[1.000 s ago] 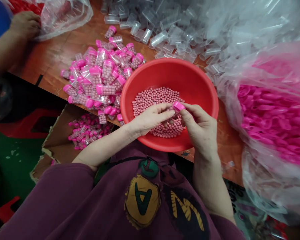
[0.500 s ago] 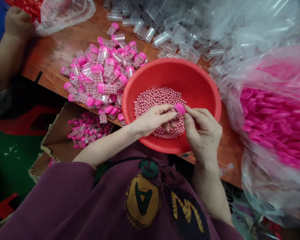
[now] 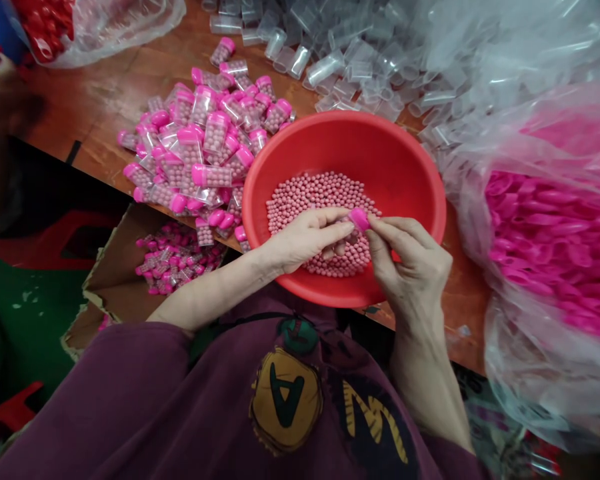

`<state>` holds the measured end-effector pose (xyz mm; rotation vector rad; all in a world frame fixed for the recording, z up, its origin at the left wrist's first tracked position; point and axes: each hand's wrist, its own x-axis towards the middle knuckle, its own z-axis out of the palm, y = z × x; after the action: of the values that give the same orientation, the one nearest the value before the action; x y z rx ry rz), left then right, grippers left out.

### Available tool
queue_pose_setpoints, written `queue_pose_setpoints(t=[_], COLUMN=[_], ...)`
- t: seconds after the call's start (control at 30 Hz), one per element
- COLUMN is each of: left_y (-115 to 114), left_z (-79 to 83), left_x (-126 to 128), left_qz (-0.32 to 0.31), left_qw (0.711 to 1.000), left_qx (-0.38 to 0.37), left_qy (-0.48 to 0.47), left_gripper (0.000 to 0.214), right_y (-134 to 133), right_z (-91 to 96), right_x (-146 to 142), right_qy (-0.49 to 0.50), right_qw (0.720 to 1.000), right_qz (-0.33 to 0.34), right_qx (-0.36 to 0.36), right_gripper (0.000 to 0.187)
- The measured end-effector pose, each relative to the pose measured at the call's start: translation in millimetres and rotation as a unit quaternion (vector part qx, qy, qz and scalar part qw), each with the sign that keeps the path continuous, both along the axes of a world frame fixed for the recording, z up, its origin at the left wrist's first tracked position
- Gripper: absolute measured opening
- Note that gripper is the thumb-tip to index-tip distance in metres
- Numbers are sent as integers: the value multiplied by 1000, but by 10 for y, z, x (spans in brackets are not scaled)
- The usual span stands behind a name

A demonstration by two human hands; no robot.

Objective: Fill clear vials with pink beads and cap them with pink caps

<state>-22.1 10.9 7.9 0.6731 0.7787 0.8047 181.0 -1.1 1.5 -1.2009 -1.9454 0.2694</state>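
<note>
Over the red bowl point(image 3: 410, 157), my left hand point(image 3: 305, 240) is closed around a small clear jar, whose body is mostly hidden by the fingers. A bright pink cap point(image 3: 359, 219) shows at the jar's end. My right hand point(image 3: 415, 267) has thumb and forefinger pinched at the right edge of that cap. Beneath both hands, small round pink beads point(image 3: 325, 193) cover the bottom of the bowl. Left of the bowl lies a heap of capped, bead-filled jars point(image 3: 213, 177).
Loose clear tubes point(image 3: 325, 67) spread across the back of the wooden table point(image 3: 105, 100). At the right stands a plastic bag of pink caps point(image 3: 550, 247). A cardboard box point(image 3: 120, 267) below the edge holds more filled jars. Another person's hand point(image 3: 3, 93) is at far left, near a bag of red pieces point(image 3: 47, 27).
My hands keep hold of the jar and cap in nearly the same spot; the right hand has shifted slightly rightward. At far left, the other person's hand has moved left and down, away from the bag.
</note>
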Motion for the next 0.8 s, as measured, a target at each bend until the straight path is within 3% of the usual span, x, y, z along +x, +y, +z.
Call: queue_pose_setpoints(t=[0.1,0.2,0.33,0.47,0.57,0.7,0.8], left_y=[-9,0,26,35,26,14,14], left_z=[-26,-38,-14,18,17,-24,-49], left_x=[-4,20,58,54,28,16,33], left_qz=[-7,13,46,62,46,2,25], left_qw=[1000,1000,998,997,997,998,998], left_qx=[13,14,-3,7,29,48,55], left_qy=[-3,13,39,42,48,46,12], left_gripper=[43,41,25,20,26,29,21], right_y=[-26,-58,-107,-72,24,100,54], right_z=[28,4,-92,-75,-27,-70,-107], right_x=[-43,-120,-150,-24,88,90,-2], right_qy=[38,54,-33,-82,-14,148,148], right_qw=[999,997,998,994,995,983,979], right_qz=[-11,-22,-13,54,80,31,11], right_qx=[-30,-50,-61,-47,-65,-102,-143], right_gripper=[19,23,37,41,37,49,33])
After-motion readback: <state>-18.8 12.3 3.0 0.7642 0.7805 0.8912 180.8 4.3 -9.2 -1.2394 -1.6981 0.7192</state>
